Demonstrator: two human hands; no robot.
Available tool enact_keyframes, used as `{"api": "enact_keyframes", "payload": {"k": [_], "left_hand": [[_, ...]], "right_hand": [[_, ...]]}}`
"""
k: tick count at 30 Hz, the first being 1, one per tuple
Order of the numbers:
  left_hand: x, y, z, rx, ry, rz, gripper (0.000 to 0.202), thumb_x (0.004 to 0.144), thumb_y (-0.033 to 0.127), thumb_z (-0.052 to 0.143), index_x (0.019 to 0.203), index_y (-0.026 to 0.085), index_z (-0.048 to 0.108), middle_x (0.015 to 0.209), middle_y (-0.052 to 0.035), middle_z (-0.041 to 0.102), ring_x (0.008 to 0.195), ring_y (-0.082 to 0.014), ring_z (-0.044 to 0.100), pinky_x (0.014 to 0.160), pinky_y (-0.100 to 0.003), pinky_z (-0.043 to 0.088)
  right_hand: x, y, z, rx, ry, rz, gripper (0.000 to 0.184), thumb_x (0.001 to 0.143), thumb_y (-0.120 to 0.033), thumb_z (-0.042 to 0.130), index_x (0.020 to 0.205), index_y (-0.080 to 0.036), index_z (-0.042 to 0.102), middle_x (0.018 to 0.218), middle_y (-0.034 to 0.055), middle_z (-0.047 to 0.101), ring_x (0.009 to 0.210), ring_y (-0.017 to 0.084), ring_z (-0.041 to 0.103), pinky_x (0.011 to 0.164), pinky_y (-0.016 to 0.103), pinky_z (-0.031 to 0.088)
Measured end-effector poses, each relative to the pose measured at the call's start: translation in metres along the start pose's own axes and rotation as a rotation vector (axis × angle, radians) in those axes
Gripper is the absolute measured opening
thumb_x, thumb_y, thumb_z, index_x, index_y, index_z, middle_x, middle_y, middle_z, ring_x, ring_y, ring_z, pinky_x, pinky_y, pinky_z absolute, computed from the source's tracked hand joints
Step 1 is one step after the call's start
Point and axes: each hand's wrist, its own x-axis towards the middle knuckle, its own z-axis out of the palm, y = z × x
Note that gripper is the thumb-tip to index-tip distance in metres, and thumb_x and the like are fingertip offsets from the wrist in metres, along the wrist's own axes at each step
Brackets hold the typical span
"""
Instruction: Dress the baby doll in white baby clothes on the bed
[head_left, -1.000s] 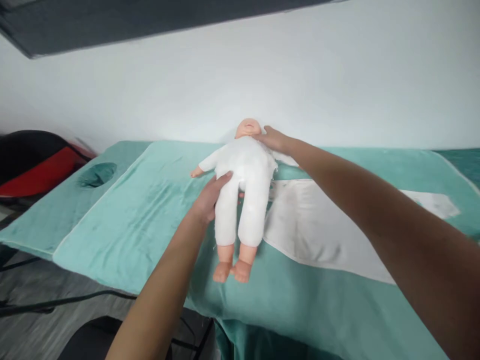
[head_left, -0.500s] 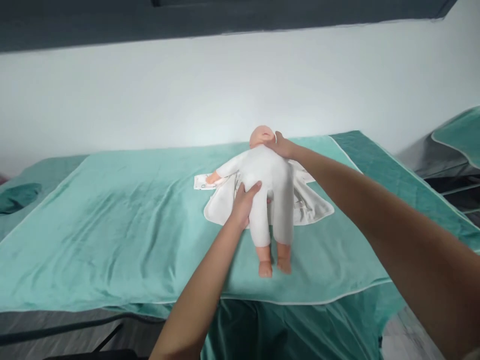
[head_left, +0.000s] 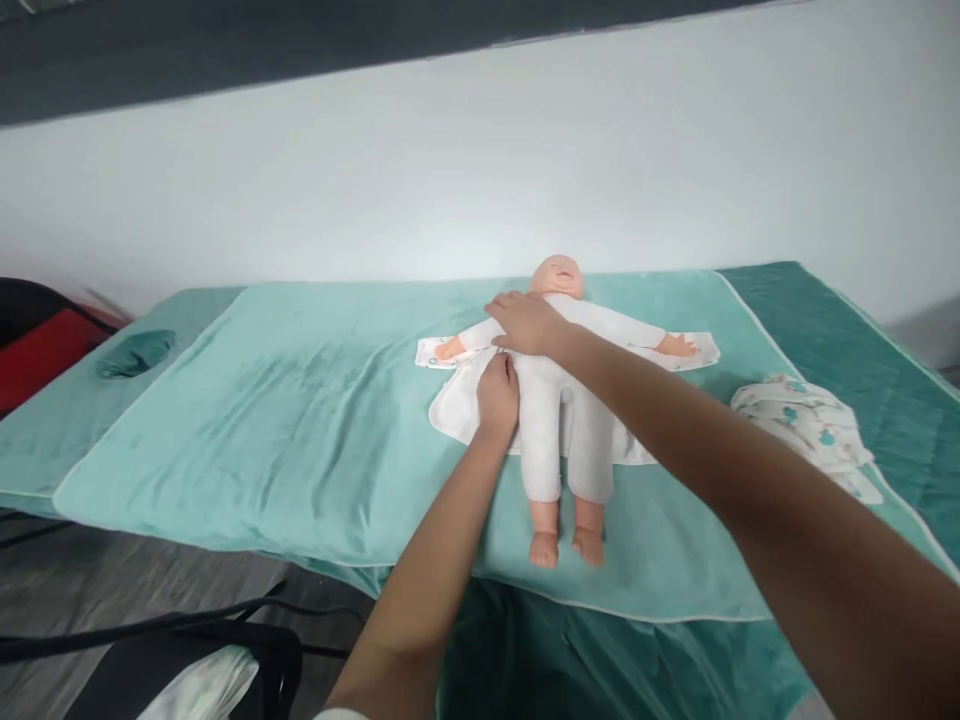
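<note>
Doll feet near sheet front edge.

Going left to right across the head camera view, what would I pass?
Red and black object → dark green crumpled cloth → doll lying on its white wrap → patterned cloth bundle.

A plain white wall fills the back, with a dark band along its top. A long table under a teal cover stands against it. Grey plank floor below, crossed by black cables. Light is even and soft.
</note>
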Motion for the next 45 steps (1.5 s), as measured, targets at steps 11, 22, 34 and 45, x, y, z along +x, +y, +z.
{"api": "enact_keyframes", "payload": {"k": [11,22,34,45], "left_hand": [[0.02,-0.024,-0.007,0.465,0.068,0.154,0.02,0.093,0.017,0.055,0.11,0.019,0.065,0.121,-0.0173,0.065,0.115,-0.0367,0.057,0.098,-0.05,0.045],[0.049,-0.051,-0.024,-0.139,0.185,-0.182,0.012,0.087,0.028,0.062,0.08,0.019,0.065,0.083,-0.0066,0.072,0.081,-0.0235,0.064,0.079,-0.035,0.045],[0.053,-0.07,-0.03,-0.659,0.1,-0.237,0.017,0.076,0.029,0.065,0.089,0.019,0.07,0.091,-0.002,0.073,0.088,-0.0192,0.065,0.082,-0.031,0.051],[0.051,-0.057,-0.031,-0.745,0.242,-0.282,0.006,0.076,0.026,0.063,0.077,0.02,0.063,0.079,0.0004,0.067,0.079,-0.0149,0.061,0.079,-0.027,0.051]], "right_hand": [[0.029,-0.007,0.018,-0.016,-0.091,0.019,0.037,0.097,-0.035,0.055,0.126,-0.013,0.059,0.122,0.0181,0.069,0.107,0.034,0.065,0.087,0.044,0.046],[-0.013,0.01,0.015,0.041,0.05,0.025,0.053,0.1,-0.061,0.039,0.121,-0.021,0.066,0.112,0.0148,0.069,0.103,0.034,0.063,0.09,0.045,0.04],[-0.023,0.008,0.014,0.021,0.05,0.108,0.046,0.098,-0.059,0.047,0.106,-0.021,0.071,0.108,0.0126,0.072,0.101,0.031,0.063,0.085,0.041,0.039],[-0.027,0.005,0.013,0.021,0.042,0.129,0.041,0.095,-0.055,0.051,0.104,-0.021,0.073,0.108,0.0126,0.073,0.104,0.032,0.063,0.087,0.042,0.041]]}}
